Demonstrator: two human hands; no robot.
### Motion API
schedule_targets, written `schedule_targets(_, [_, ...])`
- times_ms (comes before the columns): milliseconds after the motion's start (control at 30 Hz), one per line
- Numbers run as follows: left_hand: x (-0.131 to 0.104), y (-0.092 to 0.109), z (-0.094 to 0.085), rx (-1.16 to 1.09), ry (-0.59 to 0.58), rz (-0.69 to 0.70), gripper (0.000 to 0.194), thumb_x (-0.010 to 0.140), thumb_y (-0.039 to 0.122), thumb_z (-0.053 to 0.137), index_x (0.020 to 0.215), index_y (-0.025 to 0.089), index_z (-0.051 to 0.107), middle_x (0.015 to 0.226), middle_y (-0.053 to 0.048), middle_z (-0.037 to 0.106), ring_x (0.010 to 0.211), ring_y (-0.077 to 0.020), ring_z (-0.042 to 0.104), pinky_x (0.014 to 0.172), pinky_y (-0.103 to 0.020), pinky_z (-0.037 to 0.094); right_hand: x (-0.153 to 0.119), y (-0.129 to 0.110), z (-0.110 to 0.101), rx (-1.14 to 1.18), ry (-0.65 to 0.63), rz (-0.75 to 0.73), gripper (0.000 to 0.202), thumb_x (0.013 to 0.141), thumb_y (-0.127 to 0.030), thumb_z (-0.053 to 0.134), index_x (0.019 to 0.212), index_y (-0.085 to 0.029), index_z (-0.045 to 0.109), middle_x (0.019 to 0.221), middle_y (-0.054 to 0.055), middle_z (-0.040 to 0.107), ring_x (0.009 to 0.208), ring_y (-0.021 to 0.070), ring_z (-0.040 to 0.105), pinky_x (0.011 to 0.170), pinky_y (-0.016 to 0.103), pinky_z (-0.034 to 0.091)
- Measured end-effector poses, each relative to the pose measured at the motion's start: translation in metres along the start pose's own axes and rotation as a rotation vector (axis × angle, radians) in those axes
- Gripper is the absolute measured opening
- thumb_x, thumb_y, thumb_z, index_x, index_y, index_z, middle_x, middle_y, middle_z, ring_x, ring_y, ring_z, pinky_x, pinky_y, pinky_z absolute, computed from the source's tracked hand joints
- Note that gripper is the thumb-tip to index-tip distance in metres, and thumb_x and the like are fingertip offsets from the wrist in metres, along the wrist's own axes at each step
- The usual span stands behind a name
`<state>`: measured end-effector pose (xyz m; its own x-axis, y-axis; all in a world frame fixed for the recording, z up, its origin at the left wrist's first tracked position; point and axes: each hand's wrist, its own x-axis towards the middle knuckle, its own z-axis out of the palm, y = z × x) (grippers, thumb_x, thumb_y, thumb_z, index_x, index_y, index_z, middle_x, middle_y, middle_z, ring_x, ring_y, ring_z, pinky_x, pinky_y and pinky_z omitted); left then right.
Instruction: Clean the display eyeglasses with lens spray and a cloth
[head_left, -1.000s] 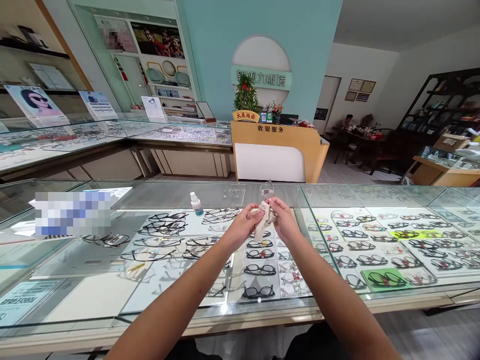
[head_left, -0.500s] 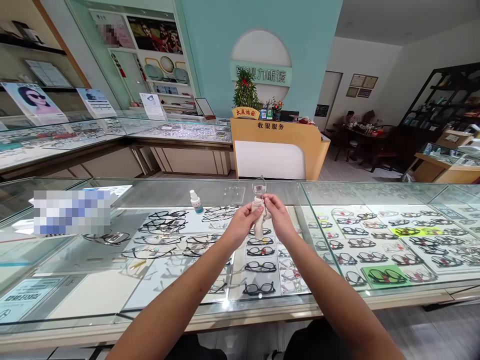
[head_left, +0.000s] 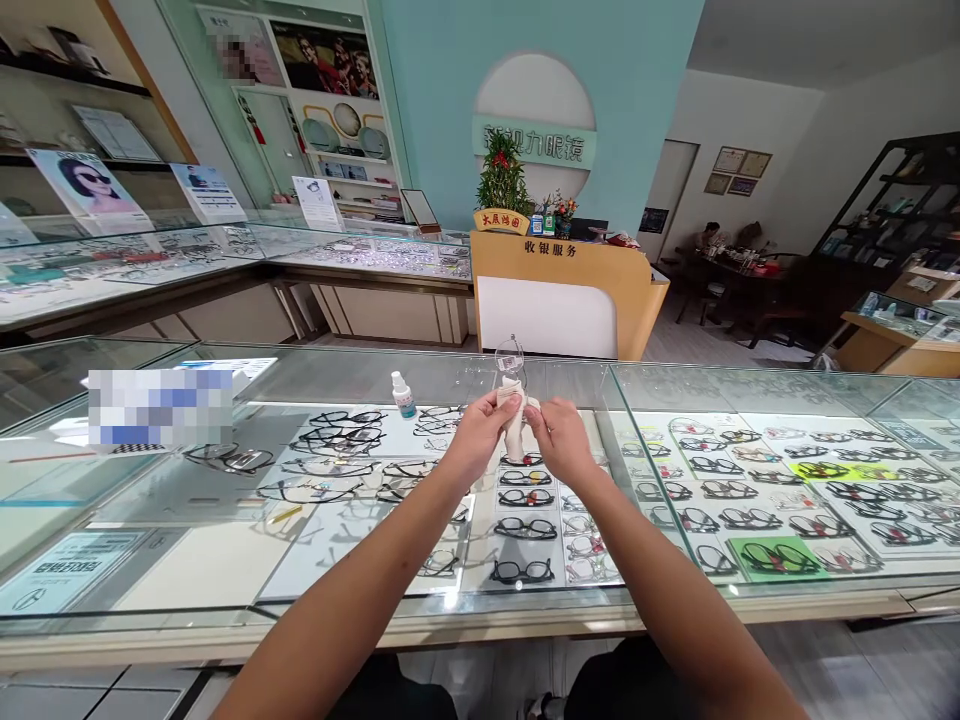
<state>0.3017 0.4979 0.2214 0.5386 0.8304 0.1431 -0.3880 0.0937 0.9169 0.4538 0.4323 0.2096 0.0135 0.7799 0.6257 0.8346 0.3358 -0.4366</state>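
Observation:
Above the glass counter, a pair of thin-rimmed eyeglasses [head_left: 509, 352] is held upright, one clear lens with a small label showing. A pale cloth [head_left: 514, 432] covers its lower part and hangs down. My left hand [head_left: 481, 430] is closed, pinching the cloth between thumb and fingers around the eyeglasses. My right hand [head_left: 562, 438] is also closed, its thumb and curled fingers at the cloth's right edge; the exact grip on the frame is hidden. Left of my hands, a white spray bottle [head_left: 403, 396] with blue liquid stands on the glass.
Beneath the glass top lie rows of eyeglass frames [head_left: 525, 527], some on a green card [head_left: 776, 558]. Boxes and papers [head_left: 247, 372] rest on the counter at left. Beyond it stand a wooden cashier desk [head_left: 645, 300] and another display case [head_left: 390, 300]. A person [head_left: 707, 236] sits far back.
My right hand has turned, its fingers now curled beside the cloth. The eyeglasses and cloth have shifted slightly up and left in view. The view itself has moved a little.

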Motion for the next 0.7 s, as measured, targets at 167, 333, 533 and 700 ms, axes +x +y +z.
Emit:
schedule_targets(167, [0.003,0.001,-0.004,0.019,0.007,0.012,0.043,0.079,0.053,0.089,0.095,0.017,0.072,0.069,0.002,0.062,0.057,-0.0102,0.053,0.056,-0.024,0.041,0.0,-0.003,-0.005,0.031,-0.102,-0.038,0.042,0.114,-0.041,0.024,0.079,-0.026,0.042,0.076,0.004,0.055,0.076,0.0232,0.047,0.077,0.036,0.038])
schedule_targets(333, [0.01,0.002,-0.014,0.01,0.058,0.048,0.045,0.078,0.056,0.089,0.093,0.018,0.068,0.072,0.002,0.065,0.06,-0.0109,0.054,0.058,-0.024,0.042,-0.001,-0.005,-0.009,0.164,-0.102,0.002,0.02,0.107,-0.033,0.045,0.097,-0.024,0.059,0.092,0.005,0.064,0.09,0.024,0.057,0.087,0.039,0.043])
schedule_targets(533, [0.006,0.004,-0.014,0.167,-0.102,0.007,0.048,0.085,0.061,0.08,0.106,0.02,0.068,0.086,-0.004,0.074,0.064,-0.0136,0.061,0.061,-0.025,0.045,0.007,0.0,-0.015,0.741,0.089,0.384,0.032,0.097,-0.05,0.062,0.113,-0.026,0.077,0.11,0.005,0.073,0.103,0.0237,0.065,0.091,0.037,0.048])
schedule_targets(700, [-0.007,0.008,0.0,0.262,-0.203,-0.044,0.053,0.087,0.062,0.078,0.116,0.018,0.07,0.079,-0.003,0.071,0.06,-0.0127,0.056,0.055,-0.024,0.036,0.008,0.001,-0.012,0.977,0.061,0.431,0.035,0.09,-0.058,0.072,0.1,-0.027,0.083,0.105,0.004,0.074,0.098,0.0224,0.064,0.088,0.035,0.049])
